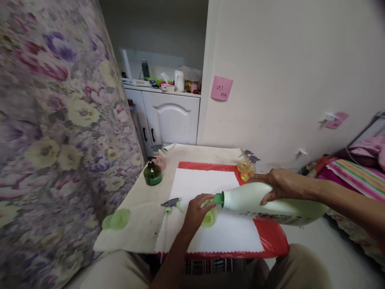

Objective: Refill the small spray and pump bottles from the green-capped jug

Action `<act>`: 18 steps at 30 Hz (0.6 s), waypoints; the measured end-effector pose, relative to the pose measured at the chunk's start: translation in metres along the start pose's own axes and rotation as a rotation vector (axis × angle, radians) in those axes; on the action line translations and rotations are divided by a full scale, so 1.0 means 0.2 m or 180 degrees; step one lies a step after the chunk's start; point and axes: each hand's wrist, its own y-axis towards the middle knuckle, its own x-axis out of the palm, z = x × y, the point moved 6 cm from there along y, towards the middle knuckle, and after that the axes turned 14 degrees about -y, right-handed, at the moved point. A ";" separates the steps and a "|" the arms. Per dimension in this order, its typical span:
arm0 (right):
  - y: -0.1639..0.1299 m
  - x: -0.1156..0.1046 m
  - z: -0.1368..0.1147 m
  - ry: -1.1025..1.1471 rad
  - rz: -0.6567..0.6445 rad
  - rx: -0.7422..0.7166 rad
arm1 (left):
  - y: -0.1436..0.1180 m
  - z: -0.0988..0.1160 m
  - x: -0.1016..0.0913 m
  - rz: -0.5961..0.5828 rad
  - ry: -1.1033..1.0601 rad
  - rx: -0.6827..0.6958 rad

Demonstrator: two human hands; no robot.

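My right hand (281, 184) grips a large pale green jug (270, 204) tipped on its side, its green spout touching the mouth of a small yellow-green bottle (209, 216). My left hand (197, 210) is wrapped around that small bottle, which stands on a white cloth (207, 188) over a red sheet (270, 241) on the small table (141, 212). A grey and green spray head (171, 203) with its tube lies on the table just left of my left hand.
A dark green pump bottle (152, 172) and a pink one (161, 158) stand at the table's far left. A yellow spray bottle (246, 166) stands at the back. A green cap (117, 219) lies near left. Floral fabric (54, 132) hangs left; a white cabinet (171, 116) stands behind.
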 end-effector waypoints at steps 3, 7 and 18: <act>0.00 0.00 0.00 0.0033 -0.0029 0.0006 | 0.00 0.00 0.00 0.0008 0.0000 -0.0018; 0.00 0.00 0.00 0.0038 -0.0032 -0.0014 | 0.00 0.00 0.00 -0.0002 0.0009 -0.0040; 0.00 0.01 0.01 0.0017 -0.0023 0.0029 | 0.00 -0.01 0.01 -0.0003 0.0001 -0.0066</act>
